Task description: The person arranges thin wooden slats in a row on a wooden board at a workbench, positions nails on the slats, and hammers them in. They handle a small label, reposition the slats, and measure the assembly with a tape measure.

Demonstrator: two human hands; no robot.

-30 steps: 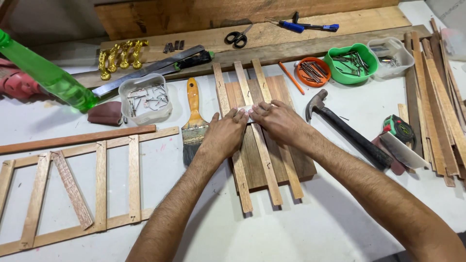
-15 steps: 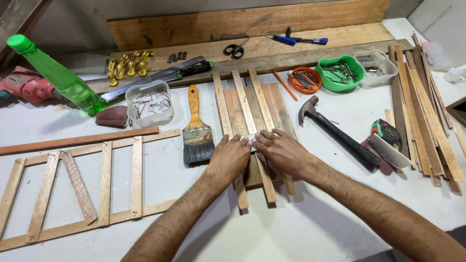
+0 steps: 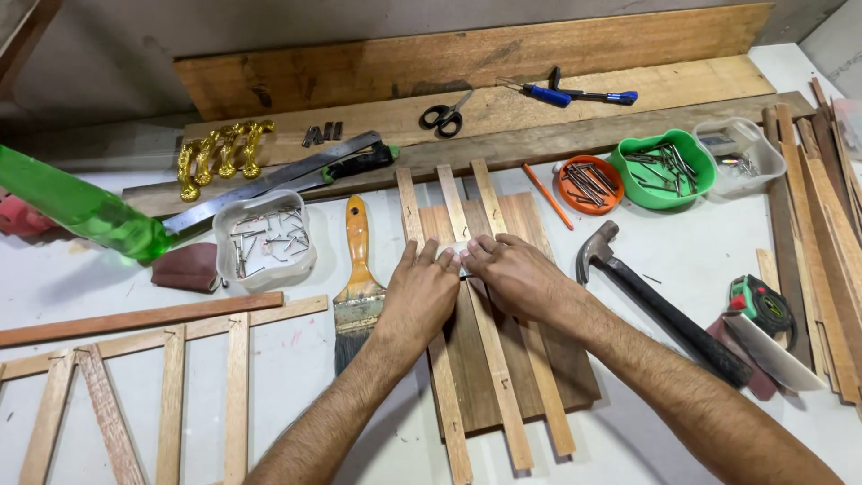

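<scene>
While both hands press down side by side, three wooden slats [image 3: 496, 359] lie lengthwise over a dark board [image 3: 530, 359] on the white tabletop [image 3: 296, 359].
Left hand [image 3: 422, 296] flat, fingers together, on the left and middle slats; right hand [image 3: 512, 274] flat beside it, fingertips touching a small pale piece [image 3: 453, 255] between them, kind unclear. Neither hand grips anything. Paintbrush [image 3: 359, 287] just left of the slats; hammer [image 3: 660, 305] to the right; nail tub [image 3: 265, 238] near the brush; slatted frame [image 3: 171, 377] far left.
</scene>
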